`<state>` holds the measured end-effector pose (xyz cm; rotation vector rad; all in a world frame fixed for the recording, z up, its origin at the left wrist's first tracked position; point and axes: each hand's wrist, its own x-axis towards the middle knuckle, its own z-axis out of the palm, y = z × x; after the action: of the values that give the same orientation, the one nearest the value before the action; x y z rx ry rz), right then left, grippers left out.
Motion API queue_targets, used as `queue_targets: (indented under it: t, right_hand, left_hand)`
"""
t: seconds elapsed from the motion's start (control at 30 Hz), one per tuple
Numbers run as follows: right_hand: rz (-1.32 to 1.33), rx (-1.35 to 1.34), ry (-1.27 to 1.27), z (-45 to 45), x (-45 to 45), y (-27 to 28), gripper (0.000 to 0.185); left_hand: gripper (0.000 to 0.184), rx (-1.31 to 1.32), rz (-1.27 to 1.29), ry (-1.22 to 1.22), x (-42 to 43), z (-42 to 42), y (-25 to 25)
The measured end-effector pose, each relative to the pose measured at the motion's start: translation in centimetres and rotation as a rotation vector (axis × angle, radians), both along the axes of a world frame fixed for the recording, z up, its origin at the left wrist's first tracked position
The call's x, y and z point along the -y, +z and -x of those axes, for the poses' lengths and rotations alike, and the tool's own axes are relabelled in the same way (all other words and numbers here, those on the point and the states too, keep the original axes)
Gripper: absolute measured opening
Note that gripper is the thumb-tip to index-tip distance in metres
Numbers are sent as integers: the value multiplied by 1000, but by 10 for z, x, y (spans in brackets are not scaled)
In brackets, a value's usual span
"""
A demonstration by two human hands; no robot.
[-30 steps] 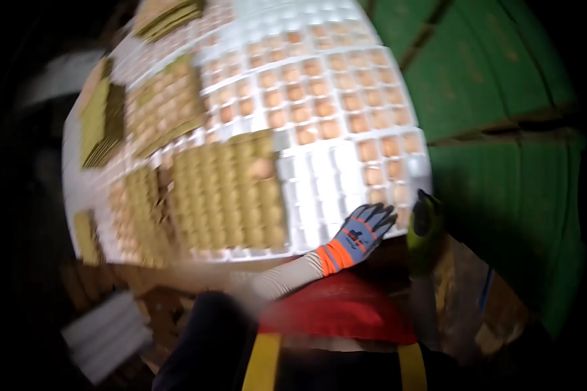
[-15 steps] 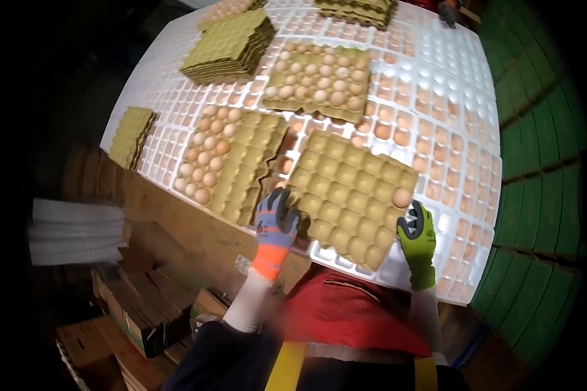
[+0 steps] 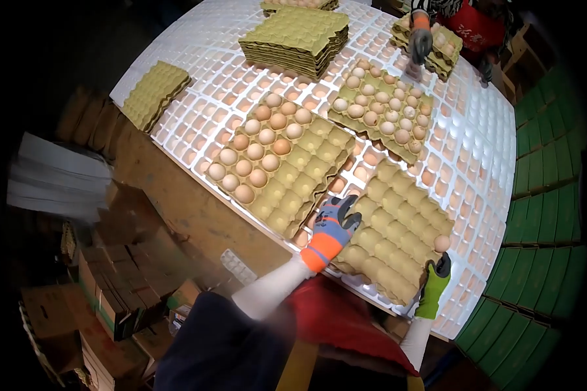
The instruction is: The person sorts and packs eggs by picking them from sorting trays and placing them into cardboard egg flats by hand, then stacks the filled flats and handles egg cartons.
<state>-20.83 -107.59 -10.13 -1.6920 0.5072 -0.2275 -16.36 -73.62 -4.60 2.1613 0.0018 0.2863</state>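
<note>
A pulp egg tray [image 3: 391, 228] with a single egg [image 3: 441, 244] near its right corner lies over white plastic trays. My left hand [image 3: 334, 228], in a grey and orange glove, is at its left edge, fingers curled over the edge. At its right edge is my right hand [image 3: 435, 285] in a green and black glove, fingers bent beside the egg. Left of my hands lies a pulp tray [image 3: 284, 163] partly filled with eggs. Behind sits a fuller tray of eggs [image 3: 385, 107].
A stack of pulp trays [image 3: 297, 39] stands at the back, a small pulp tray [image 3: 155, 94] at the left. Across the table a co-worker's gloved hand [image 3: 421, 45] is beside another tray. Cardboard boxes [image 3: 127, 280] lie lower left; green crates [image 3: 535, 221] line the right.
The view has swung left. My left hand, earlier over the white tray at the right, is now at the pulp tray's left edge. My right hand has come to its right edge. A co-worker is now visible.
</note>
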Motion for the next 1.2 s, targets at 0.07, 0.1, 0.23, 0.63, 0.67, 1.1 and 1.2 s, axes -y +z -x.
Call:
queue_targets:
  t: [0.07,0.1,0.23,0.63,0.67,1.1,1.2]
  right_hand:
    - [-25,42,-73,-5,-22,43,52]
    - [79,82,-30,-7,-30,54,51]
    - [155,135,249,-25,-96,107,52]
    - [-294,87,700,-62,-240,80,34]
    - [-162,92,706,-60,-242,69,34]
    - [455,389,450,-17,-310,55,30]
    - [633,404,474,-36,-329,102,26]
  left_hand:
    - [56,40,-14,7,-5,11,27]
    - [57,10,267,35,-11,16,38]
    - [53,-96,696,252,-83,50,70]
    - [53,181,726,843,-390,94,82]
    - [56,187,639,963,-406,73,74]
    - [54,348,-131,862,-521,-3,-99]
    - [37,107,56,169,-345,-8,39]
